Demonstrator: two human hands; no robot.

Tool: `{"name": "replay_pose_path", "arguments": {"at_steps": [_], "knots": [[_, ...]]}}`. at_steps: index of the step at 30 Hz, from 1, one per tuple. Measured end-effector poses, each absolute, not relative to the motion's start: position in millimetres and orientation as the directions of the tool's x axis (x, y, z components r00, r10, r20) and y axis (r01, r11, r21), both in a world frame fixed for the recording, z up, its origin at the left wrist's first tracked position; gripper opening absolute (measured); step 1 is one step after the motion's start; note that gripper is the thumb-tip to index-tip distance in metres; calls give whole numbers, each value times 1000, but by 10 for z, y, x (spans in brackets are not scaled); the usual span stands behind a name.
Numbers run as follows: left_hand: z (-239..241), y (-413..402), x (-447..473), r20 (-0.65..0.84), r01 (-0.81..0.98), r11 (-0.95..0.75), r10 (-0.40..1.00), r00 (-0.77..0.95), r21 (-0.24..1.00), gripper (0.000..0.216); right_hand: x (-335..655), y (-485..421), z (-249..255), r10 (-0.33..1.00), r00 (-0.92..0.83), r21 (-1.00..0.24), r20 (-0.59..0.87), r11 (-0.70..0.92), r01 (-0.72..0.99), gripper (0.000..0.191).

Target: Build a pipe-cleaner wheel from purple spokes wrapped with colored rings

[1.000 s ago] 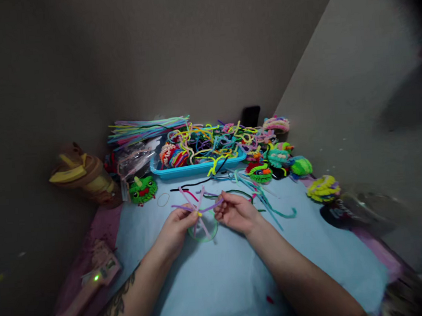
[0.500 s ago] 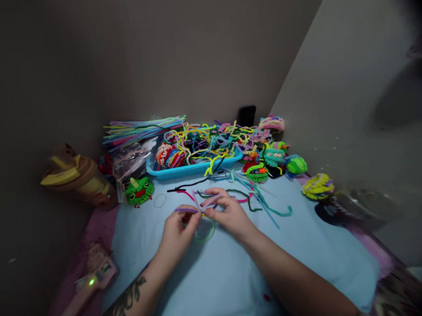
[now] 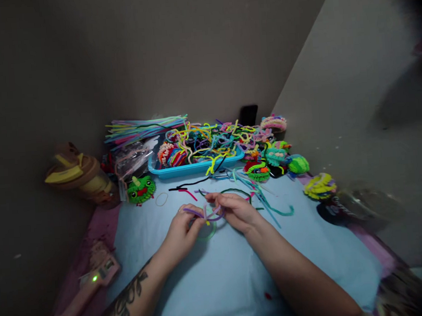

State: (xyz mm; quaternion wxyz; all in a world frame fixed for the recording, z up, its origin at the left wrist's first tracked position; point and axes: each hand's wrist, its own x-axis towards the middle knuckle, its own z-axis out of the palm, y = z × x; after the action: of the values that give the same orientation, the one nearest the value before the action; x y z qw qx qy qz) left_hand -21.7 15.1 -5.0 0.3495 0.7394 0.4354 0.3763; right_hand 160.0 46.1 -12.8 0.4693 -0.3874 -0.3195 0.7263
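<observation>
Fingers closed, my left hand (image 3: 184, 228) pinches a bundle of pipe cleaners (image 3: 215, 217) in purple and lilac, with a small yellow bit at the join. My right hand (image 3: 237, 211) has its fingers bent around the right end of the same purple pieces. A pale green loop (image 3: 212, 234) hangs below the join, over the blue cloth (image 3: 212, 283). Just beyond my hands lie a pink pipe cleaner (image 3: 188, 194), a black one (image 3: 193, 184) and a dark green one (image 3: 237, 190).
A blue tray (image 3: 197, 168) heaped with bent pipe cleaners stands at the back. Straight pipe cleaners (image 3: 144, 129) lie behind a green frog figure (image 3: 141, 189). A lidded tumbler (image 3: 84, 176) stands left, a pink glue gun (image 3: 86, 292) front left, a yellow fuzzy piece (image 3: 319, 187) right.
My right hand has shifted slightly right and down, and the lilac ends now spread apart between my hands. The view has shifted a little.
</observation>
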Motion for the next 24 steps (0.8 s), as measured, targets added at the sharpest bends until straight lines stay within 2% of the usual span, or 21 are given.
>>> {"name": "replay_pose_path", "arguments": {"at_steps": [3, 6, 11, 14, 17, 20, 22, 24], "knots": [[-66, 155, -218, 169, 384, -282, 938, 301, 879, 14, 1625, 482, -158, 896, -269, -732, -354, -444, -517, 19], [-101, 160, -224, 107, 396, -203, 962, 251, 896, 17, 1647, 498, -198, 884, -290, -670, -366, -467, -577, 21], [-107, 174, -239, 164, 396, -269, 946, 279, 878, 16, 1675, 500, -218, 830, -392, -575, -398, -558, -598, 19], [-82, 180, -249, 185, 395, -293, 939, 290, 871, 15, 1682, 491, -189, 823, -424, -597, -377, -566, -569, 23], [-72, 189, -257, 153, 418, -241, 960, 233, 876, 15, 1693, 477, -122, 913, -289, -776, -287, -399, -490, 24], [-82, 194, -264, 198, 463, -260, 964, 179, 847, 17, 1696, 438, -18, 996, -84, -962, -1, -24, -271, 32], [-92, 192, -267, 297, 510, -354, 935, 193, 784, 15, 1669, 391, 43, 973, -49, -974, 226, 225, -14, 37], [-96, 183, -269, 385, 564, -451, 891, 239, 692, 12, 1611, 336, 71, 920, -103, -891, 379, 393, 229, 33]]}}
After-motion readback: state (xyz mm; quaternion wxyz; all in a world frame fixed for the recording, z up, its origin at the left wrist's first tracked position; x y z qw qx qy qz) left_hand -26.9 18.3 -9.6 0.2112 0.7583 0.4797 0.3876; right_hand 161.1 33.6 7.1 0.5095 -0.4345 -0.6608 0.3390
